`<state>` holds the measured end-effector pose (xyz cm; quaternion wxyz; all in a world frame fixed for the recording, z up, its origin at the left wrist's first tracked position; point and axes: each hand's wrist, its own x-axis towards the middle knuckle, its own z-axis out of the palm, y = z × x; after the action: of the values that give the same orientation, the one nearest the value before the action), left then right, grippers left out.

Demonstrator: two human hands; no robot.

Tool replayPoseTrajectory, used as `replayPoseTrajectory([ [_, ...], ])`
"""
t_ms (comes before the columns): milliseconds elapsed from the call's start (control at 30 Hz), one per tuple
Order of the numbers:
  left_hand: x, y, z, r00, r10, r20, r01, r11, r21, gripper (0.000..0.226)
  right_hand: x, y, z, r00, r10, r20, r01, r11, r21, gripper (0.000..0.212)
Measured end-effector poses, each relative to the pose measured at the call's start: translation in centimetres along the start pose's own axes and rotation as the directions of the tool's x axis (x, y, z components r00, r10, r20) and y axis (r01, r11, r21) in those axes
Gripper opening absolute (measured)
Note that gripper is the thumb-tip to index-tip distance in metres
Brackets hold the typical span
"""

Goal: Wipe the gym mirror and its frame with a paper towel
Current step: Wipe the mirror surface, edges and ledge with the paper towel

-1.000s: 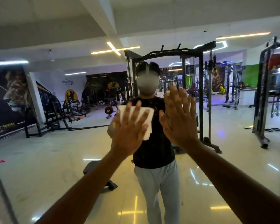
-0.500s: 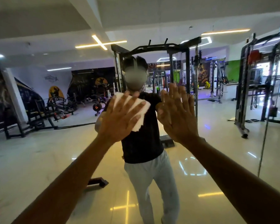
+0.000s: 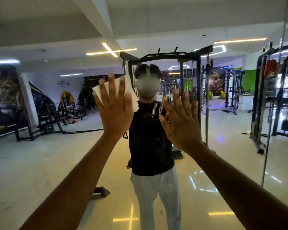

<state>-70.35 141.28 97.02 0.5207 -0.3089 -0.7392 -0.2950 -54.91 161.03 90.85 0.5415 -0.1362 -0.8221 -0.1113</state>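
A person's left hand (image 3: 114,110), fingers spread flat, presses a white paper towel (image 3: 128,92) against the gym mirror (image 3: 40,163), the towel sitting at about 11 o'clock from the frame's centre. Over the past second the towel has climbed from chest height in the reflection to beside the reflected head, and the view has swung leftwards, then back; the judgement is that a wiping stroke is under way across the mid-glass, with much of the pane and all of the frame still to cover. The right hand (image 3: 181,123), at roughly 1 o'clock from centre, is also open and flat with nothing in it, apparently braced on the glass, though contact cannot be confirmed. A vertical seam or frame edge (image 3: 266,156) runs down at 3 o'clock, well apart from both hands. Legible writing is scarce and mirrored: a yellow wall emblem (image 3: 67,101) at 9 o'clock carries reversed lettering that seems to include "CITY CLUB", a paler logo above it is unreadable, and faint print on the reflected black shirt (image 3: 148,146) cannot be made out.
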Motion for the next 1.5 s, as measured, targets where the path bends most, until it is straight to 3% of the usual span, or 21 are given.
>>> replayPoseTrajectory([
  [67, -2.5, 3.4, 0.9, 0.985, 0.156, 0.075, -0.157, 0.987, 0.015, 0.061, 0.0, 0.7, -0.2, 1.0, -0.01, -0.016, 0.01, 1.0, 0.006, 0.069],
  [133, -5.3, 4.1, 1.6, 0.875, 0.436, 0.21, -0.452, 0.891, 0.032, 0.061, 0.5, 2.1, -0.7, 0.999, 0.001, -0.032, 0.0, 1.0, 0.022, 0.068],
  [200, -3.4, 2.3, 1.2, 0.817, 0.525, 0.24, -0.556, 0.826, 0.086, 0.061, 1.3, 3.7, -1.2, 0.999, 0.03, -0.042, -0.03, 0.999, 0.017, 0.07],
  [300, 1.8, 0.9, 0.5, 0.988, 0.151, 0.042, -0.155, 0.978, 0.139, 0.062, 1.8, 5.5, -1.7, 1.0, 0.019, -0.019, -0.019, 1.0, -0.021, 0.074],
  [367, 2.2, 3.3, 0.8, 0.998, -0.047, -0.033, 0.051, 0.988, 0.144, 0.062, 1.9, 6.5, -1.9, 1.0, 0.016, -0.021, -0.016, 1.0, -0.011, 0.076],
  [433, -0.8, 6.8, 1.9, 0.989, 0.137, 0.051, -0.142, 0.985, 0.103, 0.063, 1.9, 7.3, -2.1, 1.0, 0.007, -0.014, -0.007, 1.0, -0.01, 0.078],
  [500, -3.8, 8.0, 2.3, 0.871, 0.451, 0.195, -0.472, 0.879, 0.074, 0.062, 1.8, 7.8, -2.2, 1.0, -0.018, -0.009, 0.018, 1.0, -0.015, 0.078],
  [567, -2.2, 5.9, 1.9, 0.793, 0.553, 0.255, -0.596, 0.79, 0.141, 0.064, 1.7, 7.9, -2.1, 0.999, -0.033, -0.003, 0.033, 0.999, -0.003, 0.074],
  [633, 1.6, 4.4, 1.4, 0.888, 0.435, 0.15, -0.459, 0.855, 0.241, 0.069, 1.6, 8.2, -2.1, 0.999, -0.04, 0.0, 0.04, 0.999, 0.014, 0.07],
  [700, 3.6, 4.7, 0.8, 0.988, 0.152, -0.008, -0.148, 0.973, 0.176, 0.064, 1.5, 8.5, -2.1, 0.999, -0.051, -0.004, 0.052, 0.998, 0.029, 0.069],
  [767, 1.6, 7.7, 1.5, 0.998, 0.062, -0.025, -0.057, 0.988, 0.147, 0.063, 1.4, 8.7, -2.2, 0.997, -0.071, -0.022, 0.072, 0.996, 0.046, 0.068],
  [833, -3.5, 10.6, 3.0, 0.951, 0.27, 0.147, -0.293, 0.942, 0.165, 0.064, 1.2, 8.9, -2.3, 0.996, -0.079, -0.039, 0.081, 0.995, 0.058, 0.065],
  [933, -6.4, 8.7, 2.9, 0.77, 0.548, 0.325, -0.603, 0.793, 0.091, 0.061, 0.6, 9.5, -2.5, 0.996, -0.054, -0.065, 0.059, 0.995, 0.079, 0.064],
  [1000, -3.8, 6.5, 2.5, 0.846, 0.473, 0.247, -0.519, 0.837, 0.176, 0.061, 0.1, 10.2, -2.7, 0.997, -0.041, -0.064, 0.046, 0.995, 0.084, 0.064],
  [1067, -2.3, 6.2, 2.4, 0.978, 0.186, 0.092, -0.203, 0.948, 0.244, 0.066, -0.7, 11.0, -2.7, 0.997, -0.05, -0.058, 0.055, 0.996, 0.072, 0.065],
  [1133, -4.5, 9.3, 3.7, 0.996, 0.051, 0.069, -0.065, 0.971, 0.23, 0.069, -1.2, 11.6, -2.5, 0.996, -0.062, -0.058, 0.066, 0.996, 0.066, 0.066],
  [1267, -12.1, 12.1, 4.9, 0.834, 0.469, 0.29, -0.503, 0.863, 0.052, 0.059, -1.4, 12.0, -2.5, 0.994, -0.088, -0.057, 0.093, 0.992, 0.082, 0.065],
  [1333, -10.0, 9.4, 4.4, 0.836, 0.47, 0.284, -0.514, 0.852, 0.103, 0.059, -1.4, 12.1, -2.5, 0.994, -0.093, -0.054, 0.097, 0.992, 0.083, 0.065],
  [1400, -7.6, 8.1, 3.9, 0.967, 0.207, 0.146, -0.229, 0.961, 0.156, 0.061, -1.4, 12.2, -2.5, 0.994, -0.097, -0.051, 0.101, 0.991, 0.088, 0.065],
  [1467, -7.7, 10.0, 4.5, 0.997, -0.066, 0.039, 0.061, 0.991, 0.12, 0.062, -1.5, 12.3, -2.5, 0.994, -0.097, -0.054, 0.101, 0.991, 0.086, 0.064],
  [1500, -8.9, 11.6, 5.3, 0.997, -0.062, 0.055, 0.055, 0.991, 0.118, 0.063, -1.5, 12.2, -2.5, 0.994, -0.097, -0.055, 0.102, 0.991, 0.083, 0.064],
])
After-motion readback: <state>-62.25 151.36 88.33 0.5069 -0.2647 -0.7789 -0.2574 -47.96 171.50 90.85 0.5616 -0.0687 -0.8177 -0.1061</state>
